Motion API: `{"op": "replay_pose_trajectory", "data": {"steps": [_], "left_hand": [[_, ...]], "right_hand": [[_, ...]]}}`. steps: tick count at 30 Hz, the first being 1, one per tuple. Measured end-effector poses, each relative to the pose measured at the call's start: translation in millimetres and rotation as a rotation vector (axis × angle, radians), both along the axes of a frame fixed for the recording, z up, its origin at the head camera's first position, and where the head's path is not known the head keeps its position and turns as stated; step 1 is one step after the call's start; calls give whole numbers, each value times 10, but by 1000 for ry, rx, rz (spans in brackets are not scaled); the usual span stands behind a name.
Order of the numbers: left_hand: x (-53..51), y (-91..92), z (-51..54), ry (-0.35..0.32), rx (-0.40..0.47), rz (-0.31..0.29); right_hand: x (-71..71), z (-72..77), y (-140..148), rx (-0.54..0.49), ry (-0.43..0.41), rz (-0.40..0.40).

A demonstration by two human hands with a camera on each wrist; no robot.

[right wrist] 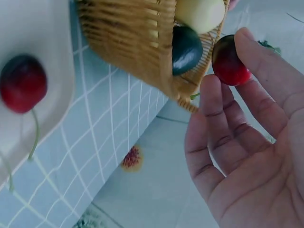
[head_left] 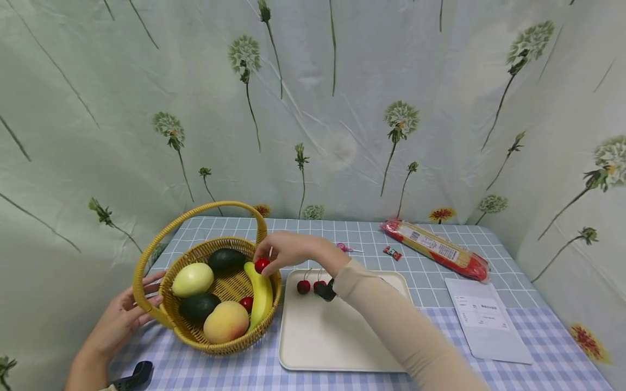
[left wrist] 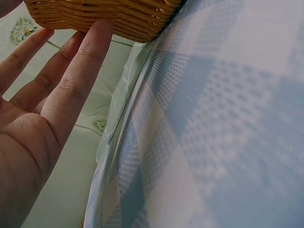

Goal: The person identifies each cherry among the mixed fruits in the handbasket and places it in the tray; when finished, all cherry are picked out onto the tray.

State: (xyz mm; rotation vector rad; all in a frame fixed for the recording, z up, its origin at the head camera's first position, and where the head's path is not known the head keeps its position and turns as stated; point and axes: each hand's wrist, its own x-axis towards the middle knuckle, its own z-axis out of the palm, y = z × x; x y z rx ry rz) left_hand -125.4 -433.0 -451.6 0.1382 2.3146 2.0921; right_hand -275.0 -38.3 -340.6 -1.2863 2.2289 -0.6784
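My right hand [head_left: 288, 251] pinches a dark red cherry [right wrist: 230, 61] between thumb and fingertips, over the right side of a wicker basket [head_left: 215, 347]. My left hand [head_left: 122, 315] touches the basket's left side, its fingers extended against the weave in the left wrist view. Inside the basket are a banana [head_left: 262, 298], a peach [head_left: 226, 322], a pale yellow-green fruit [head_left: 193, 279], two dark green avocado-like fruits [head_left: 227, 260] and another cherry [head_left: 246, 303]. On a cream tray [head_left: 332, 342] to the right lie cherries [head_left: 304, 287], partly hidden by my right wrist.
The basket's tall arched handle [head_left: 195, 209] rises above its rim. Behind the tray lie a pink lollipop [head_left: 344, 247] and a small wrapped candy [head_left: 392, 253]. A long red-and-yellow packet [head_left: 435, 247] and a white labelled pouch [head_left: 486, 320] are at the right. A floral curtain [head_left: 313, 108] hangs behind.
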Motion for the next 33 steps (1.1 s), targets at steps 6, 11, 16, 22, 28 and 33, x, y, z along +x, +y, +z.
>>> {"op": "replay_pose_trajectory", "data": {"steps": [6, 11, 16, 22, 28, 33], "left_hand": [[-4, -6, 5, -7, -6, -2], [2, -1, 4, 5, 4, -8], [-2, -9, -5, 12, 10, -14], [0, -3, 8, 6, -3, -3], [6, -2, 1, 10, -3, -6], [3, -7, -2, 11, 1, -7]], "right_hand": [[-26, 15, 258, -8, 46, -37], [-41, 9, 511, -29, 41, -82], [-56, -28, 759, -47, 23, -137], [-54, -84, 1033, -97, 15, -182], [-50, -182, 1333, -121, 13, -251], [-50, -283, 1580, -130, 7, -309]]}}
